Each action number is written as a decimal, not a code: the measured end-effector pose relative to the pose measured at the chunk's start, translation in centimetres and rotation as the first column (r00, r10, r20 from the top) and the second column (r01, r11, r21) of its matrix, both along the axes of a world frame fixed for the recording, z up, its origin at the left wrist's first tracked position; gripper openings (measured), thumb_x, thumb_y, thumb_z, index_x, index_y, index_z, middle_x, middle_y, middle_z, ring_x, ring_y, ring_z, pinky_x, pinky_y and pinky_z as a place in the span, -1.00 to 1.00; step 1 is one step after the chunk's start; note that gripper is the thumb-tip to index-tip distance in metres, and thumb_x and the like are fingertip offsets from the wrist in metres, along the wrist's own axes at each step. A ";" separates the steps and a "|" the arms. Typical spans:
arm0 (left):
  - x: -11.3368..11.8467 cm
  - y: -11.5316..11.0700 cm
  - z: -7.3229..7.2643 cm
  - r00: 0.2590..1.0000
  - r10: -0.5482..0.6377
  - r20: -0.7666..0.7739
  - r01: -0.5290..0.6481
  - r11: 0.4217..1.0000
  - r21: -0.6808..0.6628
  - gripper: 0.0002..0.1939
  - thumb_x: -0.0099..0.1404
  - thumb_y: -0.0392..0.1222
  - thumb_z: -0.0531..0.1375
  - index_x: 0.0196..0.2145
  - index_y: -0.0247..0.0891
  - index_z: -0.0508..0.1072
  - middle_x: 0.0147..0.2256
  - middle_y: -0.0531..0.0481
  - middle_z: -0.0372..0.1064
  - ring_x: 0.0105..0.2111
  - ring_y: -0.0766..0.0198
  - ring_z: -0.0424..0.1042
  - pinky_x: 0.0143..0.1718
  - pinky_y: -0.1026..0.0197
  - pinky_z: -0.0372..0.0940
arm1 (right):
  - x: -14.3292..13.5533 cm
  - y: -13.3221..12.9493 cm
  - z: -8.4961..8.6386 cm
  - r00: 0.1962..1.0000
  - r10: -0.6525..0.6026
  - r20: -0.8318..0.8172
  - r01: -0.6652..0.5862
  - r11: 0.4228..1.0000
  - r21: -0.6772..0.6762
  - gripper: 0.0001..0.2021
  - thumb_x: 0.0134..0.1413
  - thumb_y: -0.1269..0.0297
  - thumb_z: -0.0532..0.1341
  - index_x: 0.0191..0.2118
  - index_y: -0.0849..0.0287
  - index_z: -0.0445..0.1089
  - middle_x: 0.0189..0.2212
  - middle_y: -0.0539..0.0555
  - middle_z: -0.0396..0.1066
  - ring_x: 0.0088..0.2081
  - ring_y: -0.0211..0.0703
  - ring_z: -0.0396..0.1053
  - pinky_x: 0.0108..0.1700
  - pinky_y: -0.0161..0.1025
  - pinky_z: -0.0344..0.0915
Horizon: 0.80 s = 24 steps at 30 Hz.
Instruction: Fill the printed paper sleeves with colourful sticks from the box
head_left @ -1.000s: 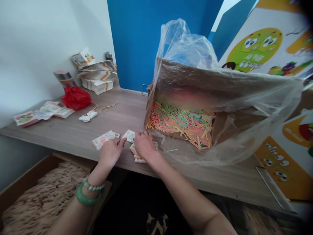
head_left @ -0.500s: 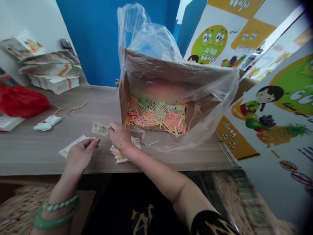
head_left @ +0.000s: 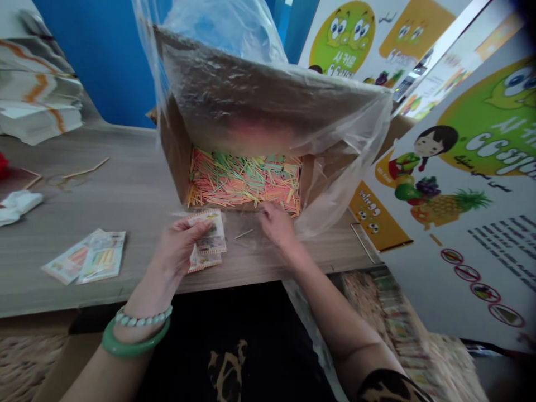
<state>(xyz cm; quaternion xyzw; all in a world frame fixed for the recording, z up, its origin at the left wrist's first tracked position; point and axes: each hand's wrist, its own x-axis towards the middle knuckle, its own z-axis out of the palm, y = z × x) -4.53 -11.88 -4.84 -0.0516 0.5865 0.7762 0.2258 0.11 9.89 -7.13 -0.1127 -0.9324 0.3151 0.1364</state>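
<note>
My left hand [head_left: 178,245] pinches a small printed packet [head_left: 212,233] above the table. Beneath it, more packets [head_left: 206,261] lie by the table's front edge. My right hand [head_left: 276,223] is at the front rim of a plastic-lined cardboard box [head_left: 173,151], its fingers bent down; what they hold, if anything, is hidden. Thin pink, green, yellow and orange sticks [head_left: 238,181] cover the box's bottom. One loose stick [head_left: 244,233] lies between my hands. Two packets with coloured sticks inside [head_left: 103,257] overlap on the table to the left.
White stacks with orange bands [head_left: 37,95] stand at the back left. A crumpled white piece [head_left: 20,205] and a bent stick [head_left: 87,168] lie on the table [head_left: 138,184]. Printed panels [head_left: 469,167] rise at the right. Clear plastic [head_left: 335,206] drapes over the box.
The view has shifted right. My right hand has let go of a packet and moved to the box's front rim. My left hand has moved right and taken hold of a packet. Two filled packets now show uncovered.
</note>
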 end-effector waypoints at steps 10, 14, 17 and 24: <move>1.2 4.2 -1.4 0.992 -0.104 -0.064 0.107 0.993 0.044 -0.86 0.01 -0.20 0.41 -0.46 -0.27 0.55 -0.52 0.07 0.46 -0.53 0.36 0.36 -0.46 0.31 0.29 | -1.1 6.1 -1.5 0.971 -0.213 0.108 0.185 0.957 0.225 -0.69 -0.03 0.55 0.25 -0.12 0.16 0.45 0.00 0.26 0.40 0.13 0.30 0.23 0.17 0.26 0.05; 1.2 4.6 -1.3 0.983 -0.166 -0.074 0.169 0.984 0.046 -0.82 0.04 -0.17 0.41 -0.39 -0.30 0.59 -0.44 0.00 0.52 -0.45 0.31 0.42 -0.36 0.26 0.32 | 0.1 4.2 -0.6 0.993 -0.095 -0.065 0.093 0.995 -0.026 -0.81 0.04 0.40 0.25 -0.18 0.18 0.48 -0.13 0.19 0.45 0.00 0.11 0.32 0.10 0.11 0.13; 1.3 4.8 -1.4 0.978 -0.177 -0.112 0.183 0.982 0.044 -0.81 -0.03 -0.16 0.45 -0.48 -0.30 0.58 -0.53 0.05 0.46 -0.53 0.37 0.35 -0.47 0.31 0.25 | 1.0 1.8 -0.5 0.989 0.092 -0.116 -0.134 0.893 -0.430 -0.81 0.10 0.21 0.23 -0.21 0.14 0.48 -0.27 0.07 0.46 -0.19 -0.09 0.37 -0.05 -0.08 0.25; 1.6 4.9 -1.4 0.993 -0.087 -0.083 0.103 0.972 0.213 -0.72 -0.11 -0.14 0.50 -0.48 -0.33 0.56 -0.52 0.05 0.44 -0.53 0.38 0.35 -0.47 0.32 0.29 | 2.1 -2.8 -2.0 0.953 0.284 -0.107 -0.223 0.417 -0.881 -0.72 -0.13 0.15 0.38 -0.24 0.11 0.47 -0.30 -0.02 0.49 -0.23 -0.15 0.40 -0.07 -0.16 0.30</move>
